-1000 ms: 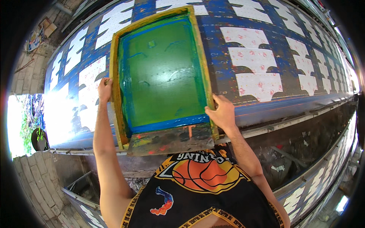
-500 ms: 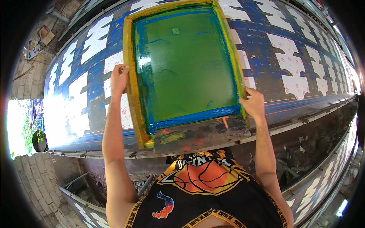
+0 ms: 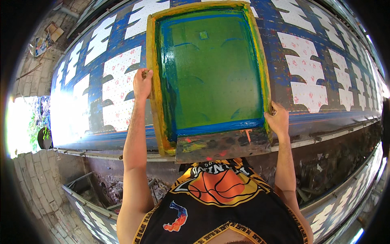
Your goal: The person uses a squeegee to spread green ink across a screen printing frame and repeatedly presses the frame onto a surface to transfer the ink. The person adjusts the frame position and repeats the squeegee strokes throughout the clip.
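A large screen printing frame (image 3: 213, 79) with green mesh, blue paint along its inner edges and yellow-stained sides lies over the long printing table in front of me. My left hand (image 3: 143, 84) grips the frame's left side at about mid-height, fingers curled round the edge. Lower down on the opposite side, my right hand (image 3: 278, 118) is closed on the frame's right edge. A paint-smeared dark board (image 3: 223, 146) makes up the near end, close to my body. White fabric pieces (image 3: 122, 87) with small red prints lie left of the frame; similar pieces (image 3: 302, 73) lie to its right.
The blue-stained printing table (image 3: 280, 97) curves away to both sides. A metal rail (image 3: 313, 137) with small stops runs along its near edge. Behind me stands another table (image 3: 349, 211) with white pieces. Brick paving (image 3: 36, 191) shows at the left, with a round dark object (image 3: 44, 138) by the table's end.
The frame has shifted to the right relative to my view, with both hands still on it. More printed fabric now shows on its left, and less shows right beside its right edge.
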`<action>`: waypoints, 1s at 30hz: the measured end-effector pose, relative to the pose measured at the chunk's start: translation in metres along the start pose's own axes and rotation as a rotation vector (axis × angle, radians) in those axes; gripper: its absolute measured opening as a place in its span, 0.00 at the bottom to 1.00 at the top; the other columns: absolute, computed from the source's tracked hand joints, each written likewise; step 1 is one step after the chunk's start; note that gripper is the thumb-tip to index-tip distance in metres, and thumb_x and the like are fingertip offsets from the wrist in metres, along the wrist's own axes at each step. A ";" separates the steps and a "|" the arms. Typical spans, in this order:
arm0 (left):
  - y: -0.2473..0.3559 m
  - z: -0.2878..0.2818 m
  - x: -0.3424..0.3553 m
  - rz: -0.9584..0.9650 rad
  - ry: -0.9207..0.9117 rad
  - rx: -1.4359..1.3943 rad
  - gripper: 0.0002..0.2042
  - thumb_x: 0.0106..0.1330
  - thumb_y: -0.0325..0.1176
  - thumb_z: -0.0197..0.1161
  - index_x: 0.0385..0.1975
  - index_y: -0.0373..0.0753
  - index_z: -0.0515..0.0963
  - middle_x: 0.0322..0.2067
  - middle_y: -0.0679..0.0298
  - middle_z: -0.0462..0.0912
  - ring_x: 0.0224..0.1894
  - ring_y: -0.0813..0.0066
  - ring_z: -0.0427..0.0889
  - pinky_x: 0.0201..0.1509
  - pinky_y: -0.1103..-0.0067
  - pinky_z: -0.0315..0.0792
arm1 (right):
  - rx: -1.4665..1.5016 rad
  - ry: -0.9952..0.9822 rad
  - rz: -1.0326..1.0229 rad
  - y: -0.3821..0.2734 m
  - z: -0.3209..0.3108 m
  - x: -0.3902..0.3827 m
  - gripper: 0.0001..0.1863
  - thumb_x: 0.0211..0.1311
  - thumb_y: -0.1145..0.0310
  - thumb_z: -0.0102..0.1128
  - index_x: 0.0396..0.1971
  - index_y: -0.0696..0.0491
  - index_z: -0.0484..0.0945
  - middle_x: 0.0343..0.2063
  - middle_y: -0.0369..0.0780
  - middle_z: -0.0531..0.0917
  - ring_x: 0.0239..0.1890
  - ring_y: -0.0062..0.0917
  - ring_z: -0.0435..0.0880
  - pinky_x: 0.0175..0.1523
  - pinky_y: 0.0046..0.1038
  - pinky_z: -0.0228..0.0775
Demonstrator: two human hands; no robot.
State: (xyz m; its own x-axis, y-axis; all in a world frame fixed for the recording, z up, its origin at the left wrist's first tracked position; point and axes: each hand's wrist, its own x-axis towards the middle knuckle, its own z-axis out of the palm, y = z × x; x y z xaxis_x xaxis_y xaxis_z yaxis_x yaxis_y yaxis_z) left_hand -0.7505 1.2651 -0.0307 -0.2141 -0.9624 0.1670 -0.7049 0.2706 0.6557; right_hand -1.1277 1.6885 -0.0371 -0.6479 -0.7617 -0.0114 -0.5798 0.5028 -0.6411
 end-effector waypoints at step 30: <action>-0.002 0.022 -0.002 -0.042 -0.051 0.181 0.23 0.82 0.52 0.48 0.54 0.40 0.82 0.54 0.48 0.85 0.56 0.43 0.84 0.61 0.53 0.76 | -0.415 -0.310 -0.629 -0.140 0.051 -0.096 0.24 0.48 0.79 0.69 0.50 0.55 0.87 0.48 0.40 0.89 0.51 0.34 0.90 0.54 0.32 0.84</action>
State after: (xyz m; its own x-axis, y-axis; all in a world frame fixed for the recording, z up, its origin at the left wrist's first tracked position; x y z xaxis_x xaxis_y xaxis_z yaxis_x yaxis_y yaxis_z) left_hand -0.7631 1.2669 -0.0487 -0.2127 -0.9718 0.1022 -0.8230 0.2346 0.5174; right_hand -0.9592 1.6707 0.0147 -0.0092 -0.9999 0.0050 -0.9649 0.0076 -0.2624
